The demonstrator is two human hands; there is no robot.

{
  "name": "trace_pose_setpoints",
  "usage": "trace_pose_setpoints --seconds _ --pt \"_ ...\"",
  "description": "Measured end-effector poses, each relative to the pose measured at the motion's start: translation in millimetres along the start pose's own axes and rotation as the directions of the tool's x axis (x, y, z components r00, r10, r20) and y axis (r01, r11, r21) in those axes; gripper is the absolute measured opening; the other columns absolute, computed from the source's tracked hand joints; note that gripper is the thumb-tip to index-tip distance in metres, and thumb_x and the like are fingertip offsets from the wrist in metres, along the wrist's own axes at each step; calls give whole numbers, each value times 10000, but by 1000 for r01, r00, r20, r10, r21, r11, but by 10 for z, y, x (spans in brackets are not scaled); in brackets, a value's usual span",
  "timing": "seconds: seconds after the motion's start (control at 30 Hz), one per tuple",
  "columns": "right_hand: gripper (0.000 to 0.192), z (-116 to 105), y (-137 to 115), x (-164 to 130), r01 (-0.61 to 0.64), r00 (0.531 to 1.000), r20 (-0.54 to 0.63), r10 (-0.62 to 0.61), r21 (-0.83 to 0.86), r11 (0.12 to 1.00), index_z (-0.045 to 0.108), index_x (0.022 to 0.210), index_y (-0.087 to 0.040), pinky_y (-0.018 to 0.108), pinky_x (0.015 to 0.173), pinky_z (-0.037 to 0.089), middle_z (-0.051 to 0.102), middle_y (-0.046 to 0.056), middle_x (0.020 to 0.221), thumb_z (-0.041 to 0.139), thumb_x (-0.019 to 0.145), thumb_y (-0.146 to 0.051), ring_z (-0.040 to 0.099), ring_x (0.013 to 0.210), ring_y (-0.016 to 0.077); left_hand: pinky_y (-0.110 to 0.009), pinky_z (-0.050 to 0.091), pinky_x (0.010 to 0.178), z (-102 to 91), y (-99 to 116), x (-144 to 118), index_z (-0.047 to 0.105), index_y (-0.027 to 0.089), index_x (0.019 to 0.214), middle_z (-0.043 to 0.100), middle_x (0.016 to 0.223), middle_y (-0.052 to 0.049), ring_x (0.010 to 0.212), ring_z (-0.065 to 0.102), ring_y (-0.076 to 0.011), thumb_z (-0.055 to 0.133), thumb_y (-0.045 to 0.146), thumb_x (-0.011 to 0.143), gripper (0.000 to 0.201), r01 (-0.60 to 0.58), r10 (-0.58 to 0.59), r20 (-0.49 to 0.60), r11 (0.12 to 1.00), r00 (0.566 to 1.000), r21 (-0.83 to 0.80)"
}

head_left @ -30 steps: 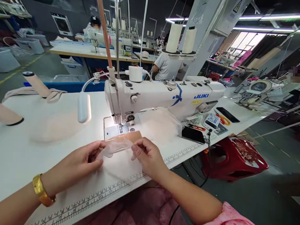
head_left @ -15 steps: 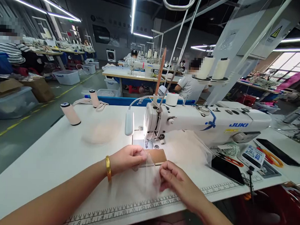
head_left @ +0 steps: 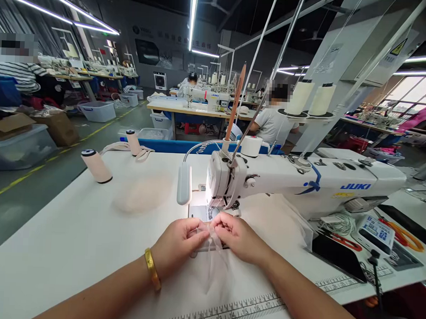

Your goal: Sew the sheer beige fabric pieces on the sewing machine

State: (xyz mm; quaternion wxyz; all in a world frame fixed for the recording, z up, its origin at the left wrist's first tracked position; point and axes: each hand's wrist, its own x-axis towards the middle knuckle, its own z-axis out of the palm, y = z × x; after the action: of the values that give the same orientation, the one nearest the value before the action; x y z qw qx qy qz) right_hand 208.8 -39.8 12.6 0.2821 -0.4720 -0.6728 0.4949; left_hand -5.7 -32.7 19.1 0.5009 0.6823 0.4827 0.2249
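I see my left hand (head_left: 179, 242) and right hand (head_left: 240, 236) each pinching the sheer fabric piece (head_left: 212, 260) just before the sewing machine (head_left: 303, 184), fingertips together, apparently lining its edge up for the needle beyond.

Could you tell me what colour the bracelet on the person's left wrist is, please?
The bracelet is gold, seen best in the head view, on the left hand pinching sheer fabric.

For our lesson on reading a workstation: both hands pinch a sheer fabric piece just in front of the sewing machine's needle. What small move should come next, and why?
Probably slide the sheer fabric forward under the presser foot. The left hand and right hand pinch its top edge just short of the needle plate, so the edge seems not yet under the foot.
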Motion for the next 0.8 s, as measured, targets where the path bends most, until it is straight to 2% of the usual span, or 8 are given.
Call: trace_pose_setpoints --seconds 0.1,0.17,0.2,0.3,0.4,0.47,0.63,0.8 --pt "232 50 2 -70 55 998 24 -57 76 996 611 1131 -267 286 720 445 628 2 980 615 986 -448 571 858 186 -252 391 554 37 1 -6 621 201 731 540 592 30 574 503 -153 575 538 857 363 -13 13 -44 1000 999 1" --pt "374 89 -19 -112 68 998 5 -68 10 998 587 1215 -284 314 806 466 639 27 1143 723 916 -464 582 1009 228 -254 410 571 55 1 -10 664 197 766 577 643 14 606 521 -158 571 539 872 371 -34 35 -77 999 996 14" --pt "352 104 -28 -123 64 998 -20 -65 -41 997 590 1193 -279 319 819 464 644 30 1148 733 908 -430 581 1030 235 -257 427 582 60 0 -11 678 196 770 597 686 1 631 537 -163 573 541 873 376 -52 54 -99 998 994 22" --pt "119 129 -29 -109 62 995 -77 -70 -98 993 602 1027 -244 309 765 455 654 16 969 608 977 -352 592 922 212 -276 491 583 63 -10 -8 695 192 789 606 823 -26 656 570 -170 589 570 857 399 -67 65 -128 998 990 -12" --pt "166 142 3 -67 99 989 -107 -101 -21 995 617 1011 -234 299 736 470 651 14 939 589 989 -396 598 865 194 -291 527 566 61 -28 -5 705 195 822 595 868 -35 665 592 -179 601 593 855 413 -48 41 -116 997 992 -58" --pt "175 161 28 -47 130 982 -134 -129 -1 991 625 1009 -233 294 739 472 662 13 945 593 988 -403 604 863 188 -285 525 574 62 -40 -6 700 198 787 597 852 -39 693 594 -186 605 580 867 401 -79 76 -125 997 989 -20" --pt "148 221 55 -43 160 962 -203 -180 -109 981 593 887 -235 281 657 397 615 -23 777 556 986 -339 545 730 165 -278 504 574 83 -55 -13 687 203 785 617 840 -38 680 582 -177 608 533 887 354 -124 126 -153 992 980 26" --pt "148 246 51 -65 167 953 -228 -198 -150 974 573 857 -235 284 677 400 627 -22 796 549 978 -317 552 742 164 -274 487 567 116 -63 -8 642 207 822 668 842 -35 656 579 -171 648 500 870 297 -139 133 -176 990 975 -21"
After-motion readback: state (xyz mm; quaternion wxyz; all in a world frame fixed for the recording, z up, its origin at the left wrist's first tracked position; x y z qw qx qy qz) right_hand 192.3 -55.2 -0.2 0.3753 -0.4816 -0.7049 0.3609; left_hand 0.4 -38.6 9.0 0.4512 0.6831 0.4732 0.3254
